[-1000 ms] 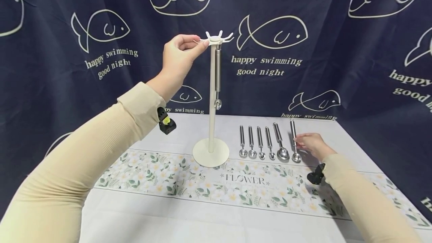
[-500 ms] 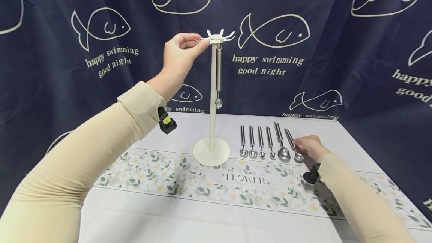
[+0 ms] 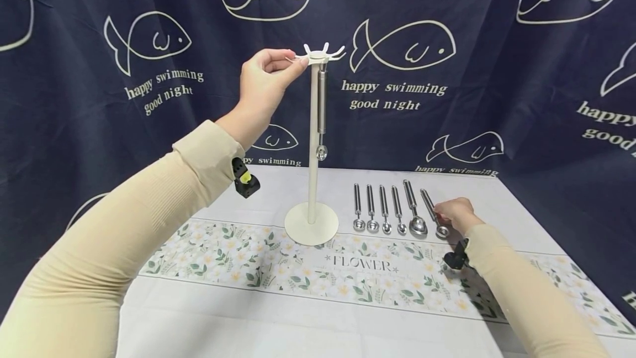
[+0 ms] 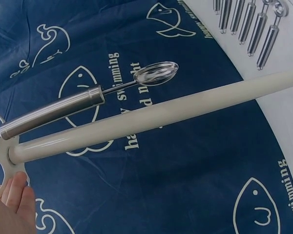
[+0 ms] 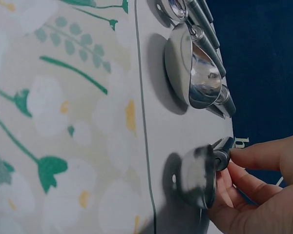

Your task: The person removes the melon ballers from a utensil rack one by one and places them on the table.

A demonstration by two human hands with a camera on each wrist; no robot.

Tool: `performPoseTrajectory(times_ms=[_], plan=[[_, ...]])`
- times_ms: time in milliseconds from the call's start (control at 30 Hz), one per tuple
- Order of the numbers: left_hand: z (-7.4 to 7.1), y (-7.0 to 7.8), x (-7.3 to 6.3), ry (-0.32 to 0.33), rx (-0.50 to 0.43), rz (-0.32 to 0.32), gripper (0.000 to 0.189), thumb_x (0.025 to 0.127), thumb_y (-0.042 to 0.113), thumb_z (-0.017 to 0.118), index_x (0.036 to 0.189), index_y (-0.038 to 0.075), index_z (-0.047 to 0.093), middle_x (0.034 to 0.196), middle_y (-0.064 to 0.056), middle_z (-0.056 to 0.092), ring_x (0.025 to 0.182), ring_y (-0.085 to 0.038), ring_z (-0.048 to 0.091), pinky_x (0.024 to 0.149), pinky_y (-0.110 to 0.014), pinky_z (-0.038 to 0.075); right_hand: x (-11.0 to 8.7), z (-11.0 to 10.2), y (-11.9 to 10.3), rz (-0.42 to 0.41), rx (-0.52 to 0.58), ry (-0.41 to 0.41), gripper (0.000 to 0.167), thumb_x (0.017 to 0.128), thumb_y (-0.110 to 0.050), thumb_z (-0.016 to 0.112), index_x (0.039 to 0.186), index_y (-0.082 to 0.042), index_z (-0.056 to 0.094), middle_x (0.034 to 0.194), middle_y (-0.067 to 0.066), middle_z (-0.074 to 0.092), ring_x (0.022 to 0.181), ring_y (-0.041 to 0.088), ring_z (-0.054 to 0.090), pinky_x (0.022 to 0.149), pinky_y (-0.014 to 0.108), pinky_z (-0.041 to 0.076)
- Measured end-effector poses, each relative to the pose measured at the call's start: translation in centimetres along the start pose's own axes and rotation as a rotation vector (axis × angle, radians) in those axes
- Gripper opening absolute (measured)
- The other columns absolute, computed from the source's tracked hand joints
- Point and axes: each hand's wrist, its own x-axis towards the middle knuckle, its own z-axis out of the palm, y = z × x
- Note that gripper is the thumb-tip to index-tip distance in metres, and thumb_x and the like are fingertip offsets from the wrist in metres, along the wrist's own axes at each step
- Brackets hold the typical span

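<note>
A cream rack (image 3: pixel 312 187) with a round base and a ring of hooks stands upright on the table. My left hand (image 3: pixel 263 84) pinches the edge of its hooked top between thumb and fingers. From one hook a steel scoop (image 4: pixel 53 110) with a small oval head hangs beside the pole. My right hand (image 3: pixel 459 214) pinches the rightmost steel scoop (image 3: pixel 442 232) by its handle. In the right wrist view, thumb and fingers grip near its neck, and its round bowl (image 5: pixel 198 178) is low over the white cloth. The handle leans left; the palm hides part of it.
Left of the gripped scoop lies a larger scoop (image 3: pixel 418 226). Several smaller scoops (image 3: pixel 370 209) lie in a row between it and the rack base. A flower-patterned runner (image 3: pixel 278 269) crosses the white table. A dark blue curtain (image 3: pixel 397 131) hangs behind.
The handle of the rightmost scoop has swung from nearly upright to leaning left, and its bowl has shifted slightly right. My right hand has moved slightly left. The left hand keeps its hold.
</note>
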Motion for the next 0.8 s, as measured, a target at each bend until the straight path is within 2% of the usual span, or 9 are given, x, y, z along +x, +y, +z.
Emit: performPoseTrajectory(times_ms=[200,367,500,667,800], plan=[[-0.04,0.07,-0.01,0.002,0.0,0.003,0.026,0.081,0.021,0.078,0.101,0.009,0.067,0.081,0.005,0.067,0.088,-0.01,0.064,0.083,-0.022,0.048,-0.26,0.08,-0.15,0.002,0.004,0.017,0.034,0.079,0.0,0.066,0.107,0.016,0.059,0.056,-0.002,0.058,0.049,0.007,0.055,0.05,0.019,0.05],[-0.02,0.02,-0.08,-0.001,0.0,-0.006,0.026,0.081,0.021,0.078,0.101,0.009,0.067,0.081,0.005,0.067,0.089,-0.011,0.063,0.084,-0.022,0.047,-0.34,0.11,-0.03,0.003,-0.017,0.016,0.035,0.08,-0.002,0.067,0.109,0.016,0.059,0.055,-0.003,0.058,0.051,0.007,0.055,0.049,0.018,0.047],[0.03,-0.03,-0.07,0.002,-0.004,-0.005,0.026,0.081,0.021,0.079,0.101,0.009,0.067,0.081,0.005,0.067,0.089,-0.01,0.063,0.083,-0.022,0.048,-0.01,0.13,0.19,0.012,-0.011,0.005,0.035,0.08,-0.003,0.067,0.109,0.015,0.059,0.055,-0.004,0.058,0.052,0.007,0.056,0.052,0.02,0.05],[0.04,-0.04,-0.07,0.003,-0.001,-0.001,0.027,0.081,0.021,0.079,0.102,0.009,0.067,0.082,0.005,0.067,0.088,-0.01,0.064,0.083,-0.022,0.048,0.09,0.17,0.32,0.007,-0.011,0.017,0.036,0.08,-0.003,0.068,0.11,0.015,0.059,0.058,-0.003,0.058,0.053,0.008,0.055,0.051,0.019,0.048],[0.04,-0.01,-0.08,0.002,-0.004,0.005,0.027,0.081,0.021,0.079,0.102,0.008,0.067,0.082,0.005,0.067,0.088,-0.01,0.064,0.084,-0.022,0.048,-0.21,0.31,0.23,0.011,-0.021,0.033,0.039,0.082,-0.005,0.068,0.114,0.014,0.058,0.067,0.002,0.06,0.062,0.013,0.056,0.059,0.023,0.049]])
